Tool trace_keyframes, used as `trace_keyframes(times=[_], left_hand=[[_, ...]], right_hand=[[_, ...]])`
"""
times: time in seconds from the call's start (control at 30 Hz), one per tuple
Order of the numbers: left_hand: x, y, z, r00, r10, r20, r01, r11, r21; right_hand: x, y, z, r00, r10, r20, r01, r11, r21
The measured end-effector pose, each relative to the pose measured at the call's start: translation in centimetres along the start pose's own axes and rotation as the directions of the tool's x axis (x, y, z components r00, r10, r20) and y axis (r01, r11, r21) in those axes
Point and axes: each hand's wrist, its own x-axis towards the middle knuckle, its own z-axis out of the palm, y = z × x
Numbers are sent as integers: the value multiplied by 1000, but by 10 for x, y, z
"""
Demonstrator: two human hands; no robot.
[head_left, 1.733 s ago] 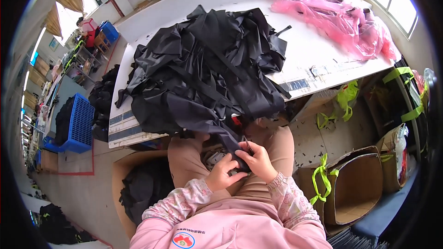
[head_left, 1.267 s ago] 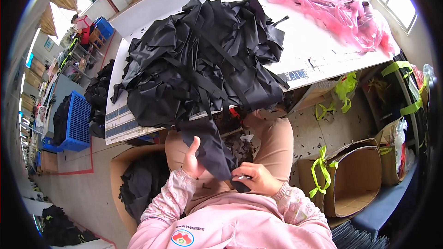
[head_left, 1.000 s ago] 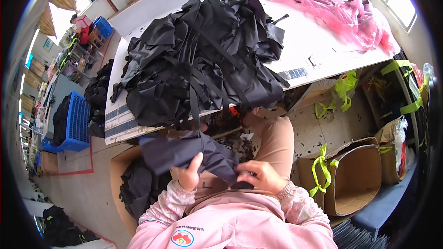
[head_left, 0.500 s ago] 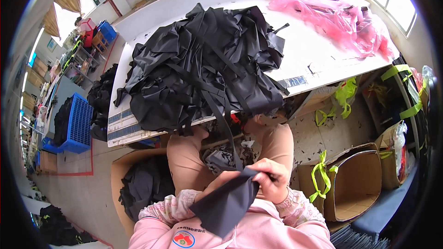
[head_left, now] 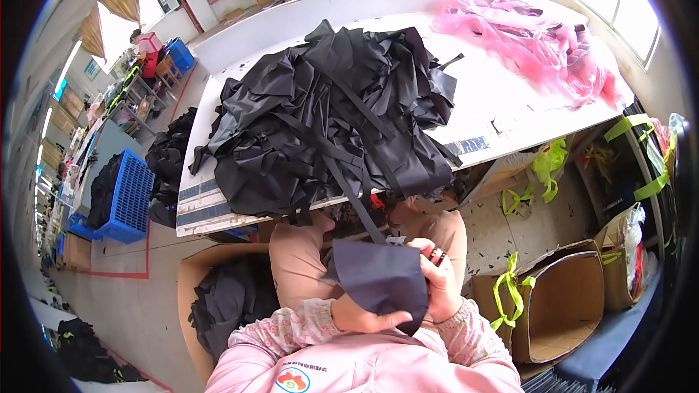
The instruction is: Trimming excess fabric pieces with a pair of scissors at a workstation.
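Above the lap, my left hand and right hand grip cloth, seemingly light and limp, best held by its edges.

On my feed, both forearms are angling inward from below. My left hand is lying lower, thumb stretching rightward, fingers hiding from view; my right hand is reaching upward beside it, fingers curling.
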Motion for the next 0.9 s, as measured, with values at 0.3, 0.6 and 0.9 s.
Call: trace_keyframes(times=[0.3, 0.6, 0.9], left_hand=[[-27, -39, 24, 907, -390, 159, 414, 752, -513], [-1, -72, 9, 850, -456, -263, 59, 578, -814], [-1, -56, 4, 779, -589, -216, 102, 459, -882]], right_hand=[[-12, -17, -16, 987, -131, -96, 97, 948, -304], [18, 6, -3, 791, -508, 341, 424, 52, -904], [38, 37, -14, 828, -374, 417, 395, -139, -908]])
